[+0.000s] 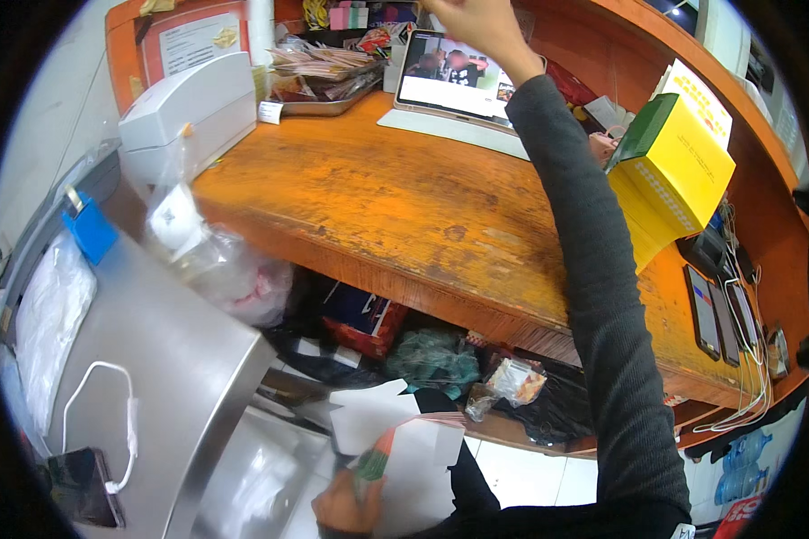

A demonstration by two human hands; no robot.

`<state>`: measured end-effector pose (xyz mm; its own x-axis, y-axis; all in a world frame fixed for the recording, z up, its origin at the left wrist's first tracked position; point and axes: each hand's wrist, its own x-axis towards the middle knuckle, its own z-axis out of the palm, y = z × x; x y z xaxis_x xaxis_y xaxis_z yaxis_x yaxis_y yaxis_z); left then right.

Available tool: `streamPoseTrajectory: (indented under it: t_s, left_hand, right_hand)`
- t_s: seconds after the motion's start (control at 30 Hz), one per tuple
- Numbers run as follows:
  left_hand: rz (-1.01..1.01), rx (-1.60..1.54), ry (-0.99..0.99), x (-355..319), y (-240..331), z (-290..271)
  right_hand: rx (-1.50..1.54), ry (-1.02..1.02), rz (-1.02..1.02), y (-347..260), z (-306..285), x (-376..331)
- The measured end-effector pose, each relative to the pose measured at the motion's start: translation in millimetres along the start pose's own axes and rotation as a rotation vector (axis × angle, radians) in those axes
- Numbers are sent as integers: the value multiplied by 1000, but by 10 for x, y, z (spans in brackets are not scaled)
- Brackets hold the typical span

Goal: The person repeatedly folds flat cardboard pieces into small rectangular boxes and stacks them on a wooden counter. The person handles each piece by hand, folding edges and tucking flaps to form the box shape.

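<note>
My left hand (349,503) is low in the view, its fingers closed on a stack of flat white cardboard pieces (413,463) with cut flaps. An orange and green printed part shows on the stack beside my fingers. My right arm stretches far forward over the wooden desk (395,193). At the top edge, my right hand (487,31) is above a tablet (454,79) in a pale case; the picture's edge cuts off its fingers, so their grip is hidden. A yellow and green cardboard box (670,166) stands to the right of that arm.
A white boxy machine (189,117) and a tray of packets (333,103) occupy the desk's back left. Phones (703,310) and cables lie at right. A steel surface (162,359) at left bears another phone (83,490). Wrapped goods (433,361) fill the shelf below.
</note>
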<state>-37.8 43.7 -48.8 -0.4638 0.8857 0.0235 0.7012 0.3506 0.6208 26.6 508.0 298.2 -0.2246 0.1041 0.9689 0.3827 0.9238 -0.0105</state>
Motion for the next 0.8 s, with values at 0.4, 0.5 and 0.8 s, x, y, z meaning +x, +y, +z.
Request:
streamPoseTrajectory:
  t_s: [0.4, 0.5, 0.8]
  left_hand:
    - [445, -350, 538, -26, 144, -386]
    - [358, -559, 543, 22, -80, -88]
    - [359, -454, 178, -381, -873, 826]
  right_hand:
    - [205, -742, -324, -2408, -961, -370]
    - [455, -1165, -168, -2287, -1077, -895]
    - [500, -1464, 249, -1921, -1276, -3965]
